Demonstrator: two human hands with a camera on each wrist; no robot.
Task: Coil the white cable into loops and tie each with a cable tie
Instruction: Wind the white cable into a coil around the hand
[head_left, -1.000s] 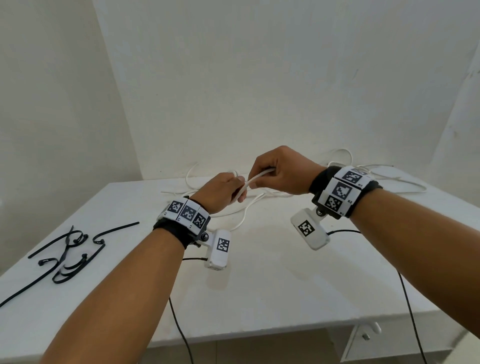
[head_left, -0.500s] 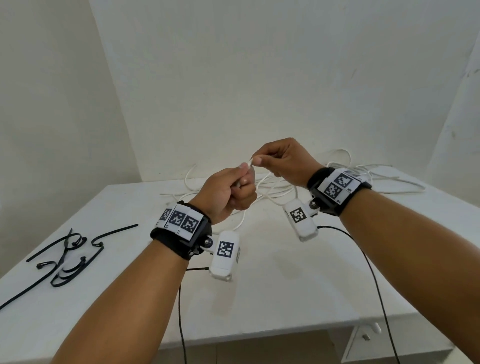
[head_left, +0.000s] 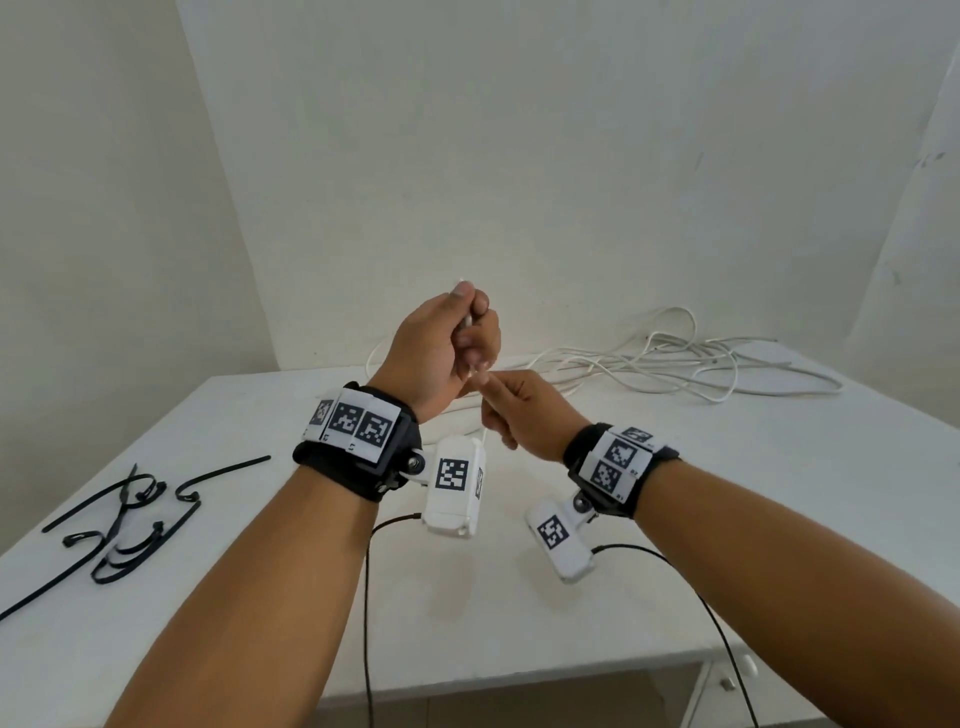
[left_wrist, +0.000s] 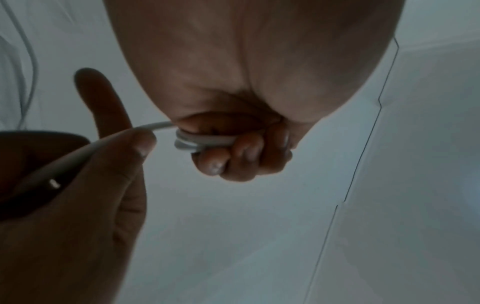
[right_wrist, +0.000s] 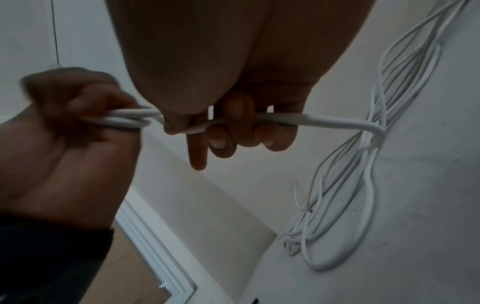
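My left hand (head_left: 457, 338) is raised above the white table (head_left: 519, 597), fingers curled round a couple of folded turns of the white cable (left_wrist: 197, 142); one cable end pokes above my thumb. Just below it my right hand (head_left: 511, 408) pinches the same cable (right_wrist: 324, 121), which trails off to a loose tangle (head_left: 675, 358) at the table's back right. In the left wrist view the right hand (left_wrist: 124, 148) holds the strand next to my left fist (left_wrist: 233, 152). Black cable ties (head_left: 124, 525) lie at the table's left edge.
The table stands in a corner between white walls. Black sensor leads (head_left: 691, 597) hang from both wrist cameras over the table's front edge. A drawer knob (head_left: 748, 662) shows under the front right edge.
My left hand has risen and turned upright with the cable in its fist. My right hand has dropped from above and behind it to just below it, sliding along the strand.
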